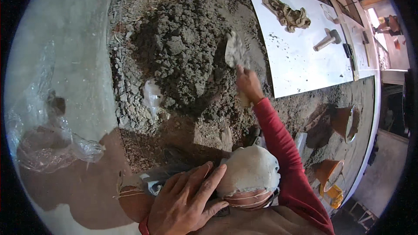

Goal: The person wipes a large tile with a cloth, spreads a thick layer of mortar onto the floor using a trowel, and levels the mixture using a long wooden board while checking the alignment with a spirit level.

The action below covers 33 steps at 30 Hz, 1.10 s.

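Observation:
My right hand (248,82), at the end of a red sleeve (283,148), grips the handle of a mason's trowel (235,50). The blade is smeared with grey mix and lies against the right side of a heap of damp grey mortar (178,52) on the ground. My left hand (187,200) rests flat with fingers spread on my bent leg. Its fingertips touch a white, dust-caked cloth patch (250,169) over the knee. It holds nothing.
A white board (305,61) lies right of the heap with a knotted rag (287,13) and a wooden mallet (328,39) on it. Two orange cone-shaped pans (346,122) (328,169) stand at the right. Crumpled clear plastic (48,139) lies on the concrete at left, beside a gravel strip (126,91).

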Available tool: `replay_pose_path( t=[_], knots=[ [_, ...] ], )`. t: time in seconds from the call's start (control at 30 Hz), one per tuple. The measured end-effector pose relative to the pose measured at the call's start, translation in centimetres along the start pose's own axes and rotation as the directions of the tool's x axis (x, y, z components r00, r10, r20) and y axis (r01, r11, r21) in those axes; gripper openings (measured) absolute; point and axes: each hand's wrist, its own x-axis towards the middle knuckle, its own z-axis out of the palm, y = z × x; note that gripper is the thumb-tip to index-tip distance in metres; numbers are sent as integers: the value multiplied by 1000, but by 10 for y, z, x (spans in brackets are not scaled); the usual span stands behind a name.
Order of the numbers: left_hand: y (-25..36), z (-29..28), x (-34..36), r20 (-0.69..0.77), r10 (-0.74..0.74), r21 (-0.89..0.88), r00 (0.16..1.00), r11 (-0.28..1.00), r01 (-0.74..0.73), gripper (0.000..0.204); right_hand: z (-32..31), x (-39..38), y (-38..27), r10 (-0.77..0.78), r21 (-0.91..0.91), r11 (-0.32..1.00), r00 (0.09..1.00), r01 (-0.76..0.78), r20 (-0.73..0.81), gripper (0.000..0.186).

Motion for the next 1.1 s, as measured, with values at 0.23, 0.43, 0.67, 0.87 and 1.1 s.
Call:
replay_pose_path(
  t=[0.23, 0.43, 0.67, 0.87, 1.1],
  knots=[
    [-4, -1, 2, -20, -60, 49, 998, 997, 61, 67, -19, 49, -17, -478, -523, 763, 876, 380, -61, 34],
    [-9, -5, 18, 0, -26, -8, 1000, 1000, 26, 70, -20, 33, -36, -103, 193, 981, 931, 36, 350, 32],
    [-18, -7, 32, 46, -70, -61, 996, 995, 73, 72, -71, 17, -44, 115, 272, 957, 993, -103, -26, 31],
    [-19, -9, 29, 19, -54, -44, 998, 997, 55, 71, -64, 34, -18, -46, -358, 930, 945, -77, -323, 23],
    [-22, -5, 31, 12, -60, -73, 998, 996, 60, 68, -36, -17, -22, 418, 744, 661, 872, -100, -254, 42]
  ],
)
